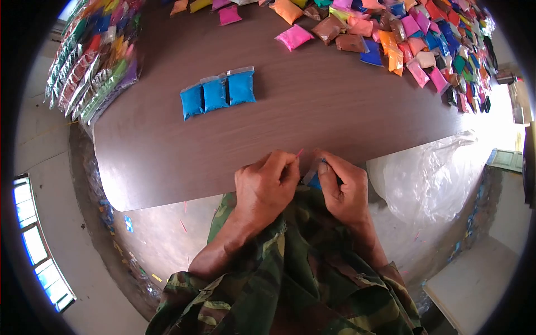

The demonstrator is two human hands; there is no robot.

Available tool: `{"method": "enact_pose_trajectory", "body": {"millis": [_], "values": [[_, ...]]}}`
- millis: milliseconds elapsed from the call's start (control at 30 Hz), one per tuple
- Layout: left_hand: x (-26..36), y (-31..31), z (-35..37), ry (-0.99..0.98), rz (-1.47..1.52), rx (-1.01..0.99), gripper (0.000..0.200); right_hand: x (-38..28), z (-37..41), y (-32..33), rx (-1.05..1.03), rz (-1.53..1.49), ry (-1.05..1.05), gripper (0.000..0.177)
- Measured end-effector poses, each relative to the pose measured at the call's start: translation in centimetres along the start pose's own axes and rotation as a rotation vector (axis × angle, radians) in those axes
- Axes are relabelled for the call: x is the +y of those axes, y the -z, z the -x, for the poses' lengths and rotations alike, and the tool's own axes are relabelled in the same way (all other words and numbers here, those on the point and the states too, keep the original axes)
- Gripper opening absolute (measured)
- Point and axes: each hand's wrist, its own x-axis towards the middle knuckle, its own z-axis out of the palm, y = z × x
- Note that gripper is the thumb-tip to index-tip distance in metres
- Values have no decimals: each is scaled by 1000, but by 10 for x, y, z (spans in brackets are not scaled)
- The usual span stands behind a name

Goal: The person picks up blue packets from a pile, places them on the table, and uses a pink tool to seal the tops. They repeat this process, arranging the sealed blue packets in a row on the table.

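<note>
My left hand [264,183] is closed in a pinch at the table's front edge, with a thin pink strip [300,152] sticking out from its fingertips. Just beside it, my right hand [347,188] grips a small clear packet with blue filling [314,181] between thumb and fingers. Most of that packet is hidden by the hand. Farther up the table, three blue packets [215,94] lie side by side in a row, their clear top edges facing away from me.
A large heap of small coloured packets [385,36] covers the table's far right. Stacked bundles of filled bags [95,61] stand at the far left. A clear plastic bag [432,178] hangs at the front right edge of the brown table [162,162]. Scraps lie on the floor.
</note>
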Motion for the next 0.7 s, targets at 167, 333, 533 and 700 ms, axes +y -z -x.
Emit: {"method": "enact_pose_trajectory", "body": {"millis": [167, 333, 533, 700], "values": [[-5, 4, -2, 43, 78, -26, 8, -5, 6, 19, 49, -90, -142, 44], [8, 2, -9, 92, 237, -72, 7, -3, 14, 33, 74, -367, -363, 46], [4, -1, -11, 75, 236, -105, 7, 23, 26, 61, 282, -121, -291, 41], [-7, -7, -8, 36, 194, -94, 7, 36, 28, 83, 419, 93, -262, 40]]}}
